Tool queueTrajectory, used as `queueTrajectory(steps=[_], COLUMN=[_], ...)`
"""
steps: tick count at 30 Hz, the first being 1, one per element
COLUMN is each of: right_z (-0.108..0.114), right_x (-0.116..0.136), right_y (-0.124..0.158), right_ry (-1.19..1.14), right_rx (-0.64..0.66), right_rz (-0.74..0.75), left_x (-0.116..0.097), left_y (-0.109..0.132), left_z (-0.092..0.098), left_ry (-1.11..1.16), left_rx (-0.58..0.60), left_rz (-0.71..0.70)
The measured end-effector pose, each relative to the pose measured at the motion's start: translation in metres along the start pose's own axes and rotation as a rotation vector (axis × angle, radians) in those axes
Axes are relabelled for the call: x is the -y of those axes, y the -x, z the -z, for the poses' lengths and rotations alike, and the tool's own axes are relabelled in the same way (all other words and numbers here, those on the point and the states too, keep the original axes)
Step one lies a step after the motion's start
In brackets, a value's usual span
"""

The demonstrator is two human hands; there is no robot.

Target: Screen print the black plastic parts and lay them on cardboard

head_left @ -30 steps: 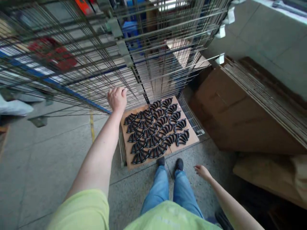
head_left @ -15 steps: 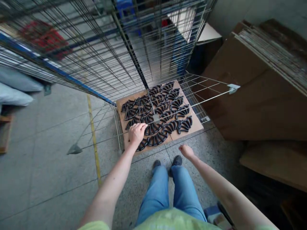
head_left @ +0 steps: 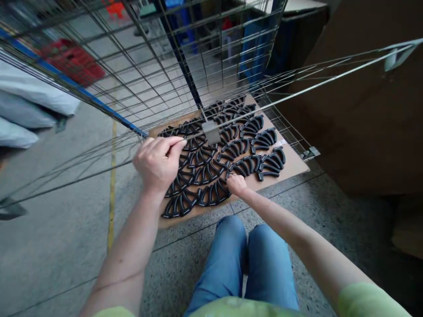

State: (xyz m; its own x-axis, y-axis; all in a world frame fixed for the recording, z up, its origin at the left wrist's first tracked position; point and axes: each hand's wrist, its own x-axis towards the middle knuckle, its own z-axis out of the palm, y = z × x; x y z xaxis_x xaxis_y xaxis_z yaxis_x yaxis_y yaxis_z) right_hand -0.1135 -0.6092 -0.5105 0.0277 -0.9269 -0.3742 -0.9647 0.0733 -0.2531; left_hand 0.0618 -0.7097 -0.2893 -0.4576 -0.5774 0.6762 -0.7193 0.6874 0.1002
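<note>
Carefully, the left hand (head_left: pixel 157 165) is pinching its thumb and fingertips together just above the black fan-shaped pieces (head_left: pixel 206 174), close beneath the wires of a metal rack shelf (head_left: pixel 142 90). Nothing shows clearly between those fingers, so whether it has hold of anything cannot be told. The right hand (head_left: pixel 237 184) is curling downward, its fingertips (head_left: pixel 229 177) touching the arched edge of a piece near the front of the layout; it is mostly closed, but a firm grip cannot be made out.

The pieces are lying in close, interlocking rows on a brown cardboard sheet (head_left: pixel 291 166), each one a glossy, ribbed arc with thin, curved bars, perhaps moulded rubber or plastic. Slender steel wires and a small metal bracket (head_left: pixel 210 132) are crossing above them, leaving the hands little room. Working with fingertips alone suits this tight space, and a light, straight touch should spare the thin ribs from catching on their neighbours or on the wires.

Around the sheet, a yellow floor line (head_left: pixel 112 198) is running along speckled terrazzo, while a large cardboard panel (head_left: pixel 360 101) is leaning at the right. Denim-clad knees (head_left: pixel 264 264) are showing below the hands.
</note>
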Motion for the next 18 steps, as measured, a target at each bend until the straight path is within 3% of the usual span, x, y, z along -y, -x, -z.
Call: queueTrajectory(steps=[5,11,14,18], right_z=[-0.01,0.015,0.033,0.052], right_x=[-0.004,-0.026,-0.057,-0.136], right_y=[-0.01,0.009,0.028,0.06], right_ry=[0.024,-0.13,-0.347,-0.421], right_rx=[-0.081,-0.118,-0.174,-0.375], right_rz=[0.01,-0.002,-0.135,-0.514], left_x=[0.001,0.002,0.004,0.007], left_y=[0.007,0.019,0.018,0.017], left_z=[-0.009,-0.017,-0.017,-0.018], left_ry=[-0.043,-0.013,0.0,-0.003], left_rx=[-0.121,-0.19,-0.198,-0.214], left_rz=[-0.075,-0.115,-0.132,-0.147])
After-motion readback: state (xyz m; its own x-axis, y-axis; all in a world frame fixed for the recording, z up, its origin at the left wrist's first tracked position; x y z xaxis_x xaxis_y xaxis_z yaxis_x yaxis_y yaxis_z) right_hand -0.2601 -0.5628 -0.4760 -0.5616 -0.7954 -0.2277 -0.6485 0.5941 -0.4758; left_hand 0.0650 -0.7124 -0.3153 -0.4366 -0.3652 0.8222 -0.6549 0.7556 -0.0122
